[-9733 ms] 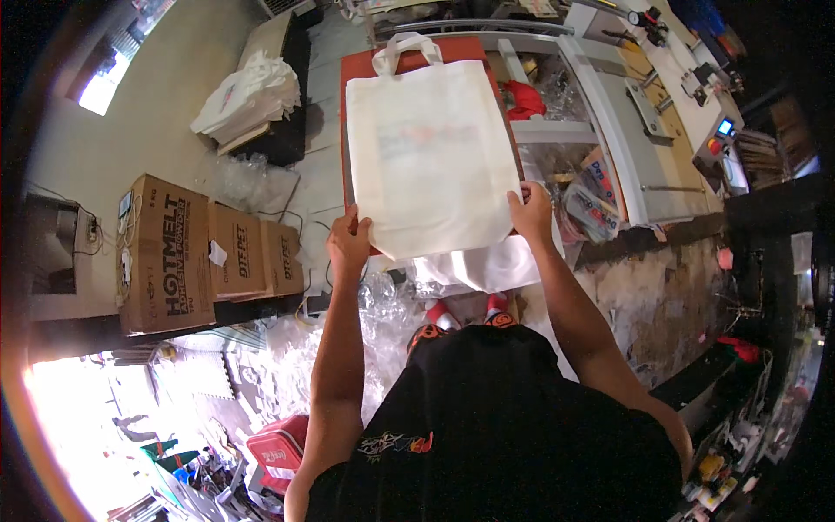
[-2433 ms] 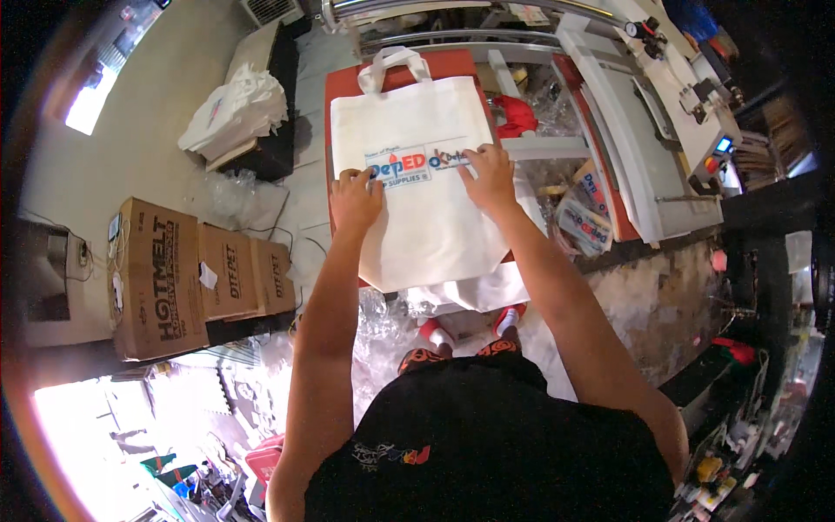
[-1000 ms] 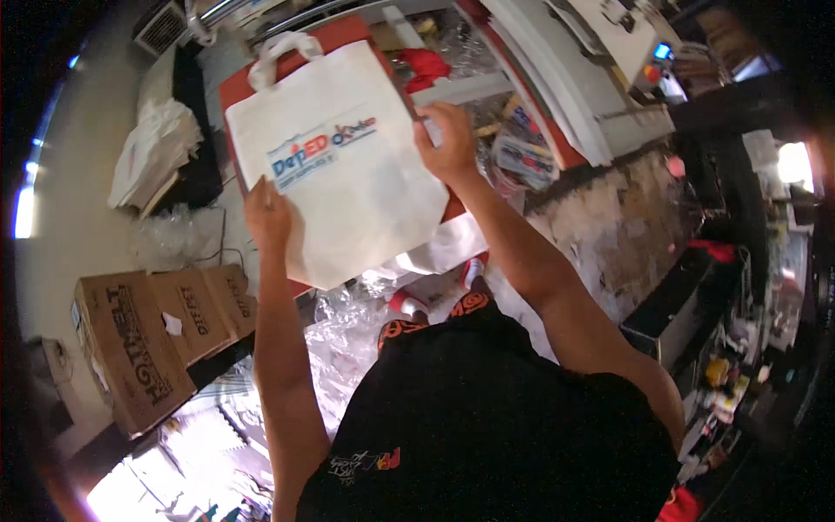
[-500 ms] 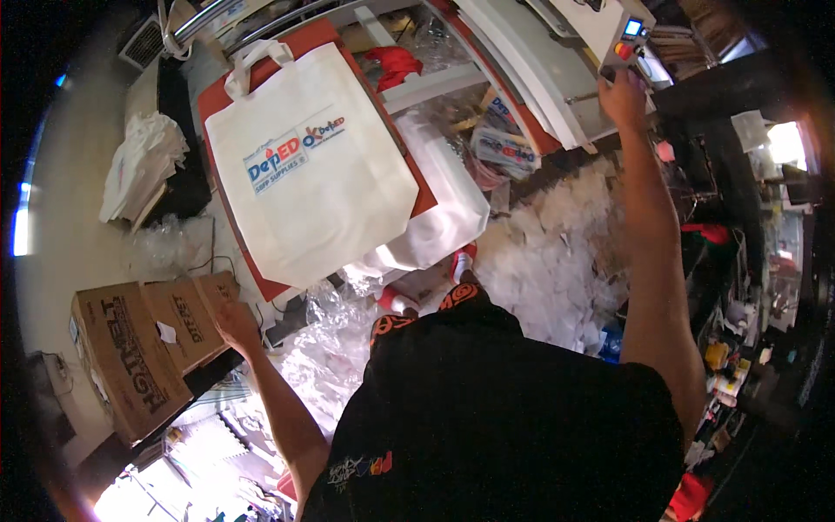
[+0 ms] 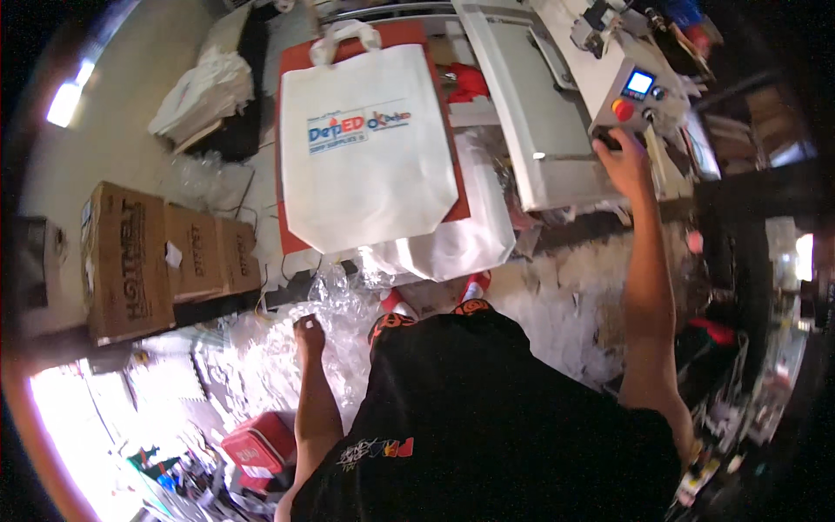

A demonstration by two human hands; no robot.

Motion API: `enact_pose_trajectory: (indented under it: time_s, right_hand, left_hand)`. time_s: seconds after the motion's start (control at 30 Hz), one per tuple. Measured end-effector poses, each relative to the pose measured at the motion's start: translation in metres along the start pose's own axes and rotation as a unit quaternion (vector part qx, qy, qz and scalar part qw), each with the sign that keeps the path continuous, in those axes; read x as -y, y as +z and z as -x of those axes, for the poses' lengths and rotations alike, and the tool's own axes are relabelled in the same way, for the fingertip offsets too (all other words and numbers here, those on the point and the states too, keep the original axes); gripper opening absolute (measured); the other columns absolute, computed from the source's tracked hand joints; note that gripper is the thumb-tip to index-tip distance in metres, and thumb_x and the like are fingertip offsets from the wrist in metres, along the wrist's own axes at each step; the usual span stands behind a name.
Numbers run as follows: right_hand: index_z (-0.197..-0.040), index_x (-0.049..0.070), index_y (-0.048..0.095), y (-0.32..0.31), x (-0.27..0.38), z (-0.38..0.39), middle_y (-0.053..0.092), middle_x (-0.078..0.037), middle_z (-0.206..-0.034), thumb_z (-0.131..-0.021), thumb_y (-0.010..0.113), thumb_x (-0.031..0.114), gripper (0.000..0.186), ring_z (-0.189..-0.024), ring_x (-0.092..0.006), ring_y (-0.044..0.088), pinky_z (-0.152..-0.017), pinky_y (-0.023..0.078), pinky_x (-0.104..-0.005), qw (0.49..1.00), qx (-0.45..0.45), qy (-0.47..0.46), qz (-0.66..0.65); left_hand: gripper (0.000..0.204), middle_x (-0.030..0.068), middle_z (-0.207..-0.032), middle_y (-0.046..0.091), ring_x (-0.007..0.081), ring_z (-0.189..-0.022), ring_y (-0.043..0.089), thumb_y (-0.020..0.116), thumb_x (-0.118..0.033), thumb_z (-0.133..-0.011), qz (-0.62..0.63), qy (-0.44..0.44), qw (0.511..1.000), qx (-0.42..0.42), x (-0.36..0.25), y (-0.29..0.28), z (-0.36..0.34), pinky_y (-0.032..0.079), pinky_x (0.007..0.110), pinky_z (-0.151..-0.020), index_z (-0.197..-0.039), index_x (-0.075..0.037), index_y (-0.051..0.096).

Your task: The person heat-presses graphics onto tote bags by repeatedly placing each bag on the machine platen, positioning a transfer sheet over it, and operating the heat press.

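Note:
My right hand [image 5: 624, 163] is closed on a black handle [image 5: 606, 139] at the front of a heat press's control box [image 5: 639, 87]. Beside it, the press's pale upper plate [image 5: 557, 148] is swung to the right of the red-brown lower pad [image 5: 290, 174]. A white tote bag [image 5: 365, 187] with a blue and red print lies flat on that pad, its handles toward the far side. My left hand [image 5: 309, 337] hangs low over crumpled clear plastic, fingers curled in, apparently holding nothing.
Brown cardboard boxes [image 5: 130, 261] stand on the left. A heap of white cloth [image 5: 209, 96] lies at the far left. White bags [image 5: 478, 217] hang below the pad's right edge. Clear plastic [image 5: 335, 300] and pale scraps litter the floor. A red bag [image 5: 259, 442] is at lower left.
My left hand has come away from the cardboard boxes and moved right, over the plastic. My right hand stays at the control box. The view has turned, so the bag now appears straighter.

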State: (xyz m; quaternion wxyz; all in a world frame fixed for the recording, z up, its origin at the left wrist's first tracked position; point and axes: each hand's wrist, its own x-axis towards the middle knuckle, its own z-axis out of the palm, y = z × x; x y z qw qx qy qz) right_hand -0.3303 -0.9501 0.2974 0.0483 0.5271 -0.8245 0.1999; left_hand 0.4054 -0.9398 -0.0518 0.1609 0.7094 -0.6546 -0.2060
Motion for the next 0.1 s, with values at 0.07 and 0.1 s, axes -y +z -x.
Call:
enact_pose_trajectory:
  time_s: [0.07,0.1]
  right_hand:
    - [-0.115,0.006,0.065,-0.004,0.022,0.007,0.063,-0.018,-0.115,-0.083,0.074,0.041,0.048,-0.110,-0.0325,0.062,-0.093,0.049,-0.0437,0.995,0.022,-0.100,-0.018]
    - [-0.125,0.009,0.060,-0.006,0.029,0.005,0.061,-0.018,-0.125,-0.081,0.076,0.046,0.060,-0.116,-0.0333,0.060,-0.100,0.047,-0.0416,0.994,0.040,-0.099,-0.005]
  left_hand:
    - [0.019,0.0204,-0.106,0.067,0.0368,-0.109,0.059,0.064,-0.020,-0.084,-0.018,-0.062,0.997,0.044,-0.024,0.006,0.018,0.046,0.043,-0.098,-0.098,-0.011,0.072]
    - [0.021,0.0199,-0.112,0.066,0.0357,-0.116,0.056,0.064,-0.024,-0.085,-0.007,-0.080,0.993,0.084,-0.024,0.011,0.021,0.044,0.041,-0.101,-0.098,-0.009,0.072]
